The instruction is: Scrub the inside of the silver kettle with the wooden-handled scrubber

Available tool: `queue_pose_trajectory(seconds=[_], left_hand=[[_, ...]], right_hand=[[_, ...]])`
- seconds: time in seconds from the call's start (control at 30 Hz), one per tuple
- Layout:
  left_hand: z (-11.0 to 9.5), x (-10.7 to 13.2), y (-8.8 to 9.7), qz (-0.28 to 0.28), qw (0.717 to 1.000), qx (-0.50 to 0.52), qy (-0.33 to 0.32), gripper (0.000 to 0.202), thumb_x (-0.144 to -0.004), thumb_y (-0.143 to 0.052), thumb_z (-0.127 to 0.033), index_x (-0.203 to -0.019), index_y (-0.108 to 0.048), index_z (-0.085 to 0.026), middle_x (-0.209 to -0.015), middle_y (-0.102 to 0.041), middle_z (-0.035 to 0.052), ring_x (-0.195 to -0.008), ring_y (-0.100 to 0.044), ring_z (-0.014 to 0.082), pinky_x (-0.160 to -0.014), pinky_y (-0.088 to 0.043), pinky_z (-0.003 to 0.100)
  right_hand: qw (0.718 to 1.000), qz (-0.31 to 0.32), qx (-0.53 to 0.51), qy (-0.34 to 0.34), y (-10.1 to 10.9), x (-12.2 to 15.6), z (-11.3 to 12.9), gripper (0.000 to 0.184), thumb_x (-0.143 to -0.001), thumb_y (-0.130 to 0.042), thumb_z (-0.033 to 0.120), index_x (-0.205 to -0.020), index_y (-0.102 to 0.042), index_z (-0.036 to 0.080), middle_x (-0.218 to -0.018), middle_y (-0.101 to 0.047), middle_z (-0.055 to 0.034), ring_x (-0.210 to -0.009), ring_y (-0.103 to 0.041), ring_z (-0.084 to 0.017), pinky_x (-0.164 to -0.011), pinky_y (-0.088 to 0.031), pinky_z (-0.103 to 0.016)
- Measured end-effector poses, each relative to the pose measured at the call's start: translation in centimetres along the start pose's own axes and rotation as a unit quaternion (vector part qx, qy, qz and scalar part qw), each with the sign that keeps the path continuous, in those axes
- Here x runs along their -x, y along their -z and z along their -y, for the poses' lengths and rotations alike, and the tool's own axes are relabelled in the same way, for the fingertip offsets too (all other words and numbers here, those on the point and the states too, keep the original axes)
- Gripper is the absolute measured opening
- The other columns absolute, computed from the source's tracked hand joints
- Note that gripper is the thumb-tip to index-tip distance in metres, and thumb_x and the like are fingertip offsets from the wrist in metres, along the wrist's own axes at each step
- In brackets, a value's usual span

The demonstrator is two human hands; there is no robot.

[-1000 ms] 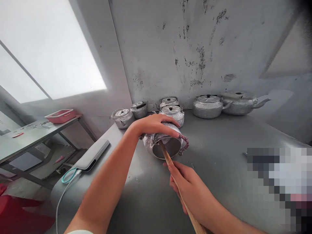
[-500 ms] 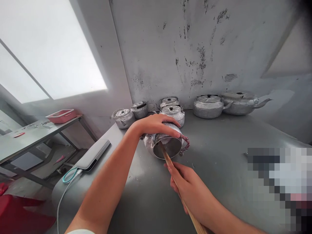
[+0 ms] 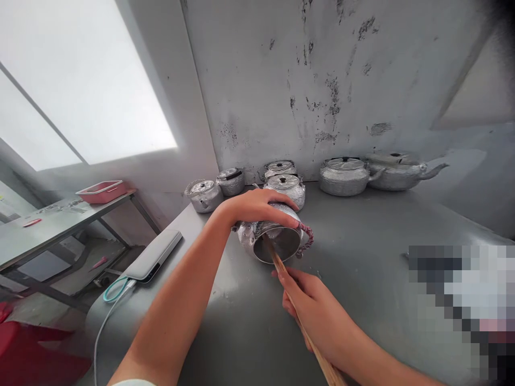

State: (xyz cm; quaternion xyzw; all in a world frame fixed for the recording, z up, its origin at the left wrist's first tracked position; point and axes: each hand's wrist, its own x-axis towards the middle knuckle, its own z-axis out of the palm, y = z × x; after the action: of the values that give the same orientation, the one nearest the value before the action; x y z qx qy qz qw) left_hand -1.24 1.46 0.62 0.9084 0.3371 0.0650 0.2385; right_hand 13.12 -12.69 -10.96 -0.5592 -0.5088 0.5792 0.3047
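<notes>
A silvery metal teapot [image 3: 247,238] lies tipped on the table with its round opening facing me. A red-wrapped handle [image 3: 308,238] sticks out at its right side. My left hand [image 3: 267,206] lies over the top of the teapot, fingers wrapped across its body and holding it. In my right hand [image 3: 309,300] is a wooden stick [image 3: 322,364], gripped in closed fingers. The stick's far end reaches inside the teapot's opening, where its tip is hidden.
Several silvery teapots, among them a lidded one [image 3: 284,187] and a spouted one [image 3: 396,174], stand along the wall. At left lie a power bank [image 3: 155,254] with a cable and, on another table, a pink basket [image 3: 105,192]. A red stool [image 3: 36,354] is lower left.
Almost nothing differs. My right hand and the stick have shifted very slightly; the teapot and my left hand stay in place.
</notes>
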Motion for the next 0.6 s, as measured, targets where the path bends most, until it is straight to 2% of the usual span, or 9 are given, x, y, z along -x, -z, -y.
queue_pose_trajectory(seconds=[0.23, 0.43, 0.6], left_hand=[[-0.01, -0.02, 0.07, -0.002, 1.0, -0.002, 0.0, 0.052, -0.083, -0.064, -0.059, -0.127, -0.065, -0.033, -0.138, -0.058, -0.0037, -0.13, -0.049, 0.0265, -0.106, -0.039, 0.031], [-0.03, 0.07, -0.04, -0.004, 1.0, 0.003, 0.004, 0.05, -0.083, -0.065, -0.06, -0.125, -0.066, -0.034, -0.136, -0.059, -0.0049, -0.128, -0.05, 0.0255, -0.106, -0.039, 0.03], [-0.1, 0.1, 0.01, -0.001, 1.0, 0.005, 0.006, 0.05, -0.083, -0.064, -0.059, -0.126, -0.065, -0.033, -0.136, -0.059, -0.0044, -0.128, -0.05, 0.026, -0.106, -0.039, 0.031]], right_hand=[[1.0, 0.007, -0.007, 0.013, 0.11, -0.17, -0.45, 0.041, -0.095, -0.039, 0.061, -0.078, -0.044, 0.024, -0.065, -0.031, 0.0064, -0.05, -0.023, -0.01, -0.033, -0.026, -0.018], [1.0, 0.005, 0.002, 0.019, 0.1, -0.1, -0.22, 0.04, -0.096, -0.039, 0.059, -0.075, -0.04, 0.024, -0.064, -0.03, 0.007, -0.048, -0.024, -0.009, -0.034, -0.027, -0.018], [1.0, 0.01, 0.007, -0.002, 0.13, 0.12, 0.13, 0.04, -0.097, -0.038, 0.058, -0.074, -0.04, 0.024, -0.064, -0.032, 0.0068, -0.048, -0.024, -0.008, -0.033, -0.027, -0.018]])
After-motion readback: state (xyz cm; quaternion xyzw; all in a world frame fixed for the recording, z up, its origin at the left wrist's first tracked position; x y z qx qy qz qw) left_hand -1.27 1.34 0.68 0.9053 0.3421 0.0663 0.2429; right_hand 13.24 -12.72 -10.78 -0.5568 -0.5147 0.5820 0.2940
